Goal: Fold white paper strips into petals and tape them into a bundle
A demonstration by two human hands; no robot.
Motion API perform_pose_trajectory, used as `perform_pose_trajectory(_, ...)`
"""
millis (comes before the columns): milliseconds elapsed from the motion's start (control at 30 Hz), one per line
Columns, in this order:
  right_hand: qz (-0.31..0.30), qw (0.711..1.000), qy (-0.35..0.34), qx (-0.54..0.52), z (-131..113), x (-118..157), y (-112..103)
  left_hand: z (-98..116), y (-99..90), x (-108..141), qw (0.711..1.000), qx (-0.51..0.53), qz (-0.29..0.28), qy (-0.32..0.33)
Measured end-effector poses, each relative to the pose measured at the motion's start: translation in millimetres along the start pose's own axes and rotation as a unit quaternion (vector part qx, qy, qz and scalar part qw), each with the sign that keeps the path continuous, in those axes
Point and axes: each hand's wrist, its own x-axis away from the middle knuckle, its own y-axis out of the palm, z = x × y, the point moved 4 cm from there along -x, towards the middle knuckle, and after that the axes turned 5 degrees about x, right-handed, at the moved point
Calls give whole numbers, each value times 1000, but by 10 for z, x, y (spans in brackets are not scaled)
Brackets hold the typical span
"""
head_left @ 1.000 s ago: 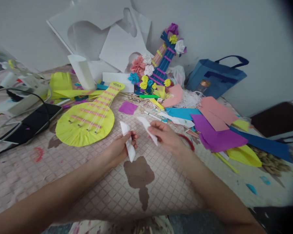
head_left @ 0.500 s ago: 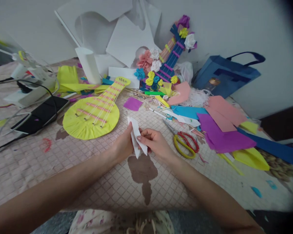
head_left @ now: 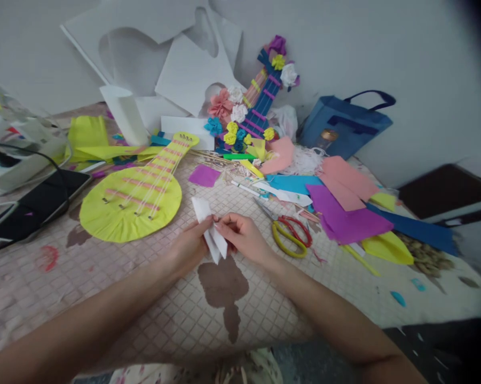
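Note:
A small folded white paper strip is held above the table between my two hands. My left hand is closed on its left side, thumb pressed on the front face. My right hand pinches the strip from the right with thumb and finger; its other fingers are curled. The strip's lower part hangs in two layers between the hands. Beyond my left hand lies a yellow paper lute with pink bars and white strings. Scissors with red and yellow handles lie right of my right hand.
A purple paper square and a white paper roll are behind. Paper flowers and a blue paper guitar lean by the wall. Purple sheets and a blue bag are at right; a black tablet at left.
The camera view has turned to the right, so everything sits further left. My right fingers have moved up the white paper strip, close to my left thumb.

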Motion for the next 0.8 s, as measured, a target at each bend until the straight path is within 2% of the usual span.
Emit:
perform_pose_trajectory(100,55,987,-79,132,-104,-41,-278,44,-30,-16,999,9,42,10)
perform_pose_trajectory(167,121,946,-141,267,-201,-103,-631,68,-46,-26,998,10,60,15)
perform_pose_trajectory(200,151,923,-151,321,-233,-149,-843,74,-48,-29,998,9,62,13)
perform_pose_trajectory(267,230,865,-114,432,-257,-262,-1312,74,-41,-31,999,5,54,-1)
perform_pose_trajectory(333,244,849,-90,461,-233,-396,-1693,68,-27,-24,999,-1,44,-15)
perform_pose_trajectory(400,222,844,-74,483,-167,-526,-1927,59,-9,-10,999,-8,37,-30)
perform_pose_trajectory(500,170,846,-54,503,-22,-671,-2031,53,11,13,998,-14,35,-42)
perform_pose_trajectory(633,132,850,-41,508,101,-754,-1999,55,0,21,998,-14,46,-36)
perform_pose_trajectory(800,135,868,-61,474,-16,-697,-2022,61,-20,-5,999,-12,27,-35)
